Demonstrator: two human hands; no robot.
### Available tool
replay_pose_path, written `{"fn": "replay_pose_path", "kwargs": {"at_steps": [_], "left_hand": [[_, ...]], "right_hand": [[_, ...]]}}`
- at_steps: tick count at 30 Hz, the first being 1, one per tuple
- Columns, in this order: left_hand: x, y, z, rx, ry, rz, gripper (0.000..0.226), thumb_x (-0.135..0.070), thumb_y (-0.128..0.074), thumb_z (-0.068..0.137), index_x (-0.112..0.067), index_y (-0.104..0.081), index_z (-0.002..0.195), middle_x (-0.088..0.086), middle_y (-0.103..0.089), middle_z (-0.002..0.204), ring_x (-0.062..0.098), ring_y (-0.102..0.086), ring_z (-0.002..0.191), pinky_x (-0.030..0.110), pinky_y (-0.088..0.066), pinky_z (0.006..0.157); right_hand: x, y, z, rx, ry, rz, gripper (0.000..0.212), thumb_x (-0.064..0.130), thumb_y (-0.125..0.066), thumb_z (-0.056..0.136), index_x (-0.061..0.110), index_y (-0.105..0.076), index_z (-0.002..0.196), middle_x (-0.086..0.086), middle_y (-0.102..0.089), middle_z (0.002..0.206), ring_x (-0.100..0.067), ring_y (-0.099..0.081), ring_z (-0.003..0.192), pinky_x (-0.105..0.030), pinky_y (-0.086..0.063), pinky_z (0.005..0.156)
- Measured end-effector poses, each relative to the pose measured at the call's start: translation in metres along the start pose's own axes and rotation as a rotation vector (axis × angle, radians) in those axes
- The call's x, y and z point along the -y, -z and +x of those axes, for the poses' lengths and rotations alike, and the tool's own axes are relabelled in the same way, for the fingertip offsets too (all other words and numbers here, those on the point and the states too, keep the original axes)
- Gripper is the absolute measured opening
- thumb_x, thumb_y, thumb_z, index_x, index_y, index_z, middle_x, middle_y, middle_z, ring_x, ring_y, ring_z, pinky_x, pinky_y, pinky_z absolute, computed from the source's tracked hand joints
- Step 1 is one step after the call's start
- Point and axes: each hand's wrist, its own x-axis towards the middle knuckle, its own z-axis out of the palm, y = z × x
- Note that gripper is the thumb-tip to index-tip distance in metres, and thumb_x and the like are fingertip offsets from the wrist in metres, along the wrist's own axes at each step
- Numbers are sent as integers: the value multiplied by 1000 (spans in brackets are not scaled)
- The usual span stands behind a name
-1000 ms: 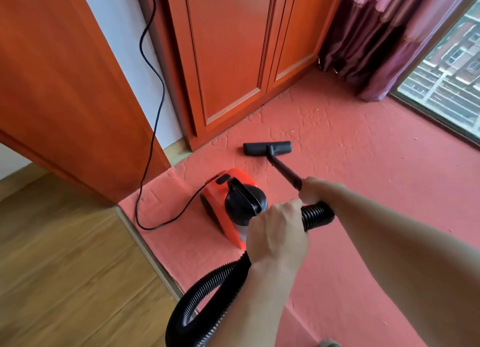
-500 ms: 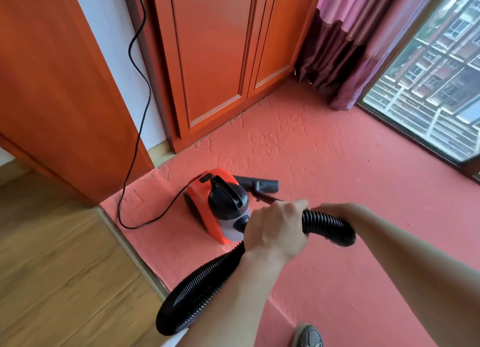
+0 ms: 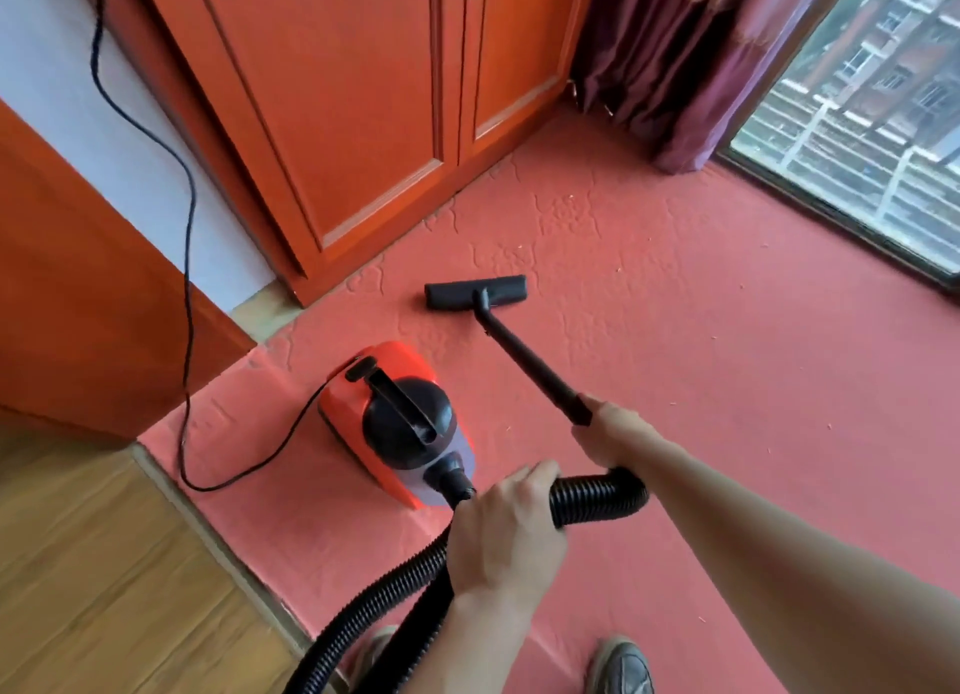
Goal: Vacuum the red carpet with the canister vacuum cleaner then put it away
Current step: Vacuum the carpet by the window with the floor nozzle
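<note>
Right grip (image 3: 613, 433) clasps the wand (image 3: 524, 355), which runs forward-left to the nozzle (image 3: 457, 295) on the carpet (image 3: 727, 381); left grip (image 3: 506, 532) clasps the hose (image 3: 597, 496).

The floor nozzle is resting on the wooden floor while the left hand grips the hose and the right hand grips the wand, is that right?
Not quite: the head view shows the floor nozzle on the red carpet, not the wooden floor. The left hand does grip the hose, and the right hand the wand.
</note>
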Motion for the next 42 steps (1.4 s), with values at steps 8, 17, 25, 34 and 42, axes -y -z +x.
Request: {"fn": "replay_pose_path", "kwargs": {"at_steps": [8,17,25,34,42], "left_hand": [[-91,21,-20,171,-145,-30,37,-13,-79,57,-29,-56,82,-11,-60,66,16,-62,57,28,-42,43],[-240,111,50,398,-672,260,23,-20,-57,85,-30,-56,106,-2,-69,99,31,-68,86,35,-37,63],[-234,122,77,438,-612,473,19,-30,-59,89,-26,-51,106,-3,-63,100,28,-68,95,35,-43,65],[-277,85,70,510,-716,431,31,-25,-77,58,-24,-52,75,-4,-59,62,24,-64,51,27,-25,46],[-296,51,107,402,-560,319,33,-24,-75,55,-26,-48,74,-6,-55,59,21,-61,47,26,-24,44]], "right_hand": [[-106,76,-86,125,-175,327,33,20,-52,81,25,-66,110,-4,-61,71,-27,-66,66,-45,-61,72],[-183,123,-165,200,-399,659,15,17,-64,82,3,-66,86,-9,-64,73,-21,-55,61,-30,-44,57],[-197,101,-165,252,-498,688,34,19,-56,79,2,-68,106,-12,-70,97,-25,-68,87,-34,-53,69],[-238,111,-112,326,-449,380,59,20,-48,84,25,-41,143,-10,-62,123,-30,-61,111,-31,-49,91],[-251,176,-34,226,-413,205,65,14,-43,86,30,-33,148,-10,-58,127,-31,-59,114,-35,-49,95]]}}
